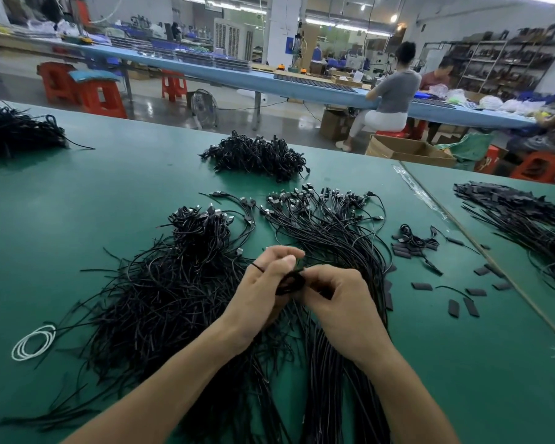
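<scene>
Pinching a coiled black cable point(289, 282) just above the cable pile point(173, 299), left hand point(260, 290) and right hand point(337, 299) curl round it; slackening could let it spring open and snag.

A coiled cable point(289, 281), seemingly a short black lead wound into a small loop, is held between the left hand point(263, 293) and the right hand point(337, 306) above the green worktop point(109, 193). It is pinched by the curled fingers point(282, 251) of both hands. Beneath the hands a bundle of straight cables point(327, 225) is spread, its plugs fanned away from the person. A tangled pile point(173, 283) is seen just to its left, and a white cord loop point(34, 342) lies beyond that. Short black sleeves point(455, 307) are scattered to the right. A heap of wound cables point(257, 155) lies farther back.
</scene>
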Available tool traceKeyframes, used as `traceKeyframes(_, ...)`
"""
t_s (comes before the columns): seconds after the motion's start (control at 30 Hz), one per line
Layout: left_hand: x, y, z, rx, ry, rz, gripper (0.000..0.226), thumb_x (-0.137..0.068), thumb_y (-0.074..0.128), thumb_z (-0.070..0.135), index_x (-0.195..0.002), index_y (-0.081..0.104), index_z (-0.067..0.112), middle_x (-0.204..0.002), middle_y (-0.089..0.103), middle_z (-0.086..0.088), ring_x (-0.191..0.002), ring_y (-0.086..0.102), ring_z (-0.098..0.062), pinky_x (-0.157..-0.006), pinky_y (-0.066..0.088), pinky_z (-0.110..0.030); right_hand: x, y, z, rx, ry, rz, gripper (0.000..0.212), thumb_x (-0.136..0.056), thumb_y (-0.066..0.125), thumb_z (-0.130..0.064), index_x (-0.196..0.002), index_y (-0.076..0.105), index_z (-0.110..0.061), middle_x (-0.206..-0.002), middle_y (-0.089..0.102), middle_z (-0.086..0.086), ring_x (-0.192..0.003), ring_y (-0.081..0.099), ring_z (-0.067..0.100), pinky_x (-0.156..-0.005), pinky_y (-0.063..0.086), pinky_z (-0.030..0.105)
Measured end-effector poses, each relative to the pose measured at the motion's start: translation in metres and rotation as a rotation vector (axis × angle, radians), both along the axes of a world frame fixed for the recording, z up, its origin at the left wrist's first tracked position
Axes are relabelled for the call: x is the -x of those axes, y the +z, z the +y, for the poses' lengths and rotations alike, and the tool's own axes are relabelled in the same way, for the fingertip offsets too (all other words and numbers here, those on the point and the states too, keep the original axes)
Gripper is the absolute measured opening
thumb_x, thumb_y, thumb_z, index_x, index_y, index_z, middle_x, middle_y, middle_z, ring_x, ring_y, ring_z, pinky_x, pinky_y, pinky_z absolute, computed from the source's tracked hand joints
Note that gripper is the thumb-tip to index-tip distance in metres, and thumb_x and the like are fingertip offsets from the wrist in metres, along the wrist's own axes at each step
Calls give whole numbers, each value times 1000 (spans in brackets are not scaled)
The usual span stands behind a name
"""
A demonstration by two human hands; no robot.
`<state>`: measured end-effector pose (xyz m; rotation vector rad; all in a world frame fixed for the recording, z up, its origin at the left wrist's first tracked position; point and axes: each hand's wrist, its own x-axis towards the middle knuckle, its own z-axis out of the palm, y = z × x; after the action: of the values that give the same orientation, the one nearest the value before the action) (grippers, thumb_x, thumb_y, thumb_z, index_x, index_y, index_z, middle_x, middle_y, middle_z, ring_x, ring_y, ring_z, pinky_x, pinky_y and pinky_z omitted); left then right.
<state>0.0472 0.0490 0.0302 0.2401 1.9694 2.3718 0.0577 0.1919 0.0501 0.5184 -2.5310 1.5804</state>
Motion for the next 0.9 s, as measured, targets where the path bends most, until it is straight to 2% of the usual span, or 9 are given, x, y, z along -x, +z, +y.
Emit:
traceKeyframes(0.13, -2, 0, -2, -16, 31, 7, 51, -108, 28, 38, -97, 75, 24, -43, 41, 11, -34, 26, -5, -36, 23, -15, -5, 8, -2, -16, 68, -22, 26, -88, 68, -1, -98, 76, -23, -89, 75, -15, -87, 70, 5, -77, 53, 18)
traceKeyframes(0.3, 0, -3, -2, -61, 63, -22, 58, -105, 25, 53, -97, 77, 28, -43, 32, 6, -36, 21, -11, -41, 20, -19, -9, 6, -7, 25, -148, 57, 29, -81, 78, -8, -92, 61, -29, -87, 69, -24, -75, 65, 1, -62, 48, 11)
traceKeyframes(0.47, 3, -3, -1, -76, 92, -19, 65, -102, 26, 59, -89, 78, 23, -44, 32, 5, -37, 23, -11, -41, 22, -18, -14, 2, -16, 52, -138, 96, 28, -87, 71, -4, -91, 56, -28, -97, 70, -20, -81, 64, 6, -67, 52, 17)
traceKeyframes(0.53, 4, -3, 1, -62, 153, -50, 68, -102, 30, 60, -66, 73, 21, -44, 32, 4, -36, 25, -10, -39, 24, -17, -17, 2, -18, -66, -113, 176, 28, -90, 67, -5, -91, 52, -28, -95, 66, -15, -86, 62, 5, -71, 52, 17)
traceKeyframes(0.6, 5, -4, 2, -37, 193, -71, 70, -102, 34, 57, -45, 50, 19, -44, 29, 4, -35, 24, -10, -38, 24, -17, -21, 4, -20, -314, -62, 339, 21, -93, 64, -7, -92, 51, -24, -87, 59, -13, -84, 56, 7, -74, 51, 24)
traceKeyframes(0.67, 4, -6, 2, 0, 145, -49, 67, -102, 37, 55, -49, 39, 13, -46, 28, 2, -38, 21, -12, -39, 22, -18, -23, 9, -20, -567, -8, 531, 25, -85, 69, 1, -90, 53, -18, -81, 57, -7, -77, 50, 13, -72, 49, 28)
traceKeyframes(0.73, 4, -9, 0, 42, -5, -89, 65, -103, 40, 53, -65, 44, 0, -51, 29, -1, -43, 20, -13, -41, 20, -20, -23, 15, -19, -747, 66, 626, 31, -71, 72, 6, -87, 56, -14, -79, 57, -3, -75, 48, 17, -72, 46, 29)
traceKeyframes(0.8, 3, -9, -5, 67, -170, -249, 46, -106, 40, 40, -76, 49, 6, -52, 33, 2, -41, 22, -9, -37, 19, -18, -21, 21, -17, -828, 131, 650, 32, -65, 70, 6, -87, 58, -13, -82, 59, -2, -79, 49, 17, -74, 45, 30)
traceKeyframes(0.9, 2, -7, -11, 34, -371, -490, 41, -98, 30, 13, -60, 43, 19, -46, 31, 6, -33, 23, -3, -32, 16, -12, -17, 29, -13, -805, 212, 624, 25, -73, 64, 3, -88, 57, -16, -83, 58, -3, -82, 48, 17, -77, 40, 27)
